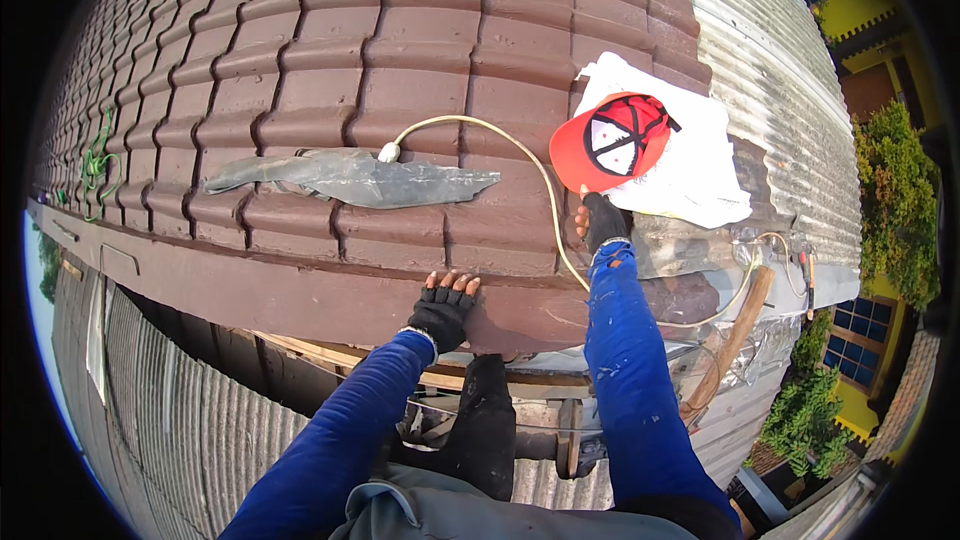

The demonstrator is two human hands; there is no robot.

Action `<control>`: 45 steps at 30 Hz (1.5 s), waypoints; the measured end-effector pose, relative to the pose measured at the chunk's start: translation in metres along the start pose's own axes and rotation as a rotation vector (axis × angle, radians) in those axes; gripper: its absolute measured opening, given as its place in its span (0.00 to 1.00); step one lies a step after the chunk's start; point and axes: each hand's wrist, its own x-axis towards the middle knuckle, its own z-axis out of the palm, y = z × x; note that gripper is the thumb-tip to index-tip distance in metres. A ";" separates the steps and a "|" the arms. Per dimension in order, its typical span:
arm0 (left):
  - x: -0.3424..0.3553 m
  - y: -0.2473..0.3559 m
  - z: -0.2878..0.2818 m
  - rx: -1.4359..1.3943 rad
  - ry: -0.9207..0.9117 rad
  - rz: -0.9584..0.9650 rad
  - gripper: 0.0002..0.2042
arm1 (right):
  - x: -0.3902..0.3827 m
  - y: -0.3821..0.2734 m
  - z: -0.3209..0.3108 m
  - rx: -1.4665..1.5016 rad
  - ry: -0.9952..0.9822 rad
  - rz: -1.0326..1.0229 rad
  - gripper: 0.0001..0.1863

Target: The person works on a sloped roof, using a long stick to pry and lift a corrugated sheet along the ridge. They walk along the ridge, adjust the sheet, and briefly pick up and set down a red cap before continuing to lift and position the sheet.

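My right hand, in a black fingerless glove, has its fingers closed at the near edge of a red cap. The cap is upside down, its pale lining and dark inner bands showing, over a white cloth on the roof. Against the brown board along the roof edge rests my left hand, gloved the same way. Its fingers lie forward on the board with nothing in them. Beyond that hand, a crumpled dark grey sheet lies across the tiles.
Brown roof tiles rise ahead, with corrugated sheets at the right. A pale cable with a white end piece curves past the right forearm. Green cord lies far left. A wooden stick leans at the right.
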 end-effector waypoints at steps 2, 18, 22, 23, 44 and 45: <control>-0.001 -0.001 0.002 0.001 0.041 -0.013 0.48 | 0.020 -0.005 0.012 -0.017 0.053 0.058 0.19; -0.034 -0.033 -0.024 -0.417 0.148 0.134 0.39 | -0.261 -0.063 0.055 -0.673 0.126 -0.652 0.09; -0.130 -0.074 -0.074 -0.891 0.356 -0.085 0.25 | -0.352 -0.032 0.098 -0.703 -0.042 -0.671 0.09; -0.158 -0.084 -0.084 -0.865 0.577 -0.152 0.18 | -0.369 -0.024 0.114 -0.833 -0.042 -0.692 0.09; -0.426 -0.200 -0.106 -2.731 1.535 -0.209 0.11 | -0.562 0.088 0.441 -1.415 -1.386 -1.237 0.17; -0.441 -0.201 -0.098 -2.720 1.604 -0.235 0.12 | -0.556 0.092 0.453 -1.389 -1.358 -1.182 0.18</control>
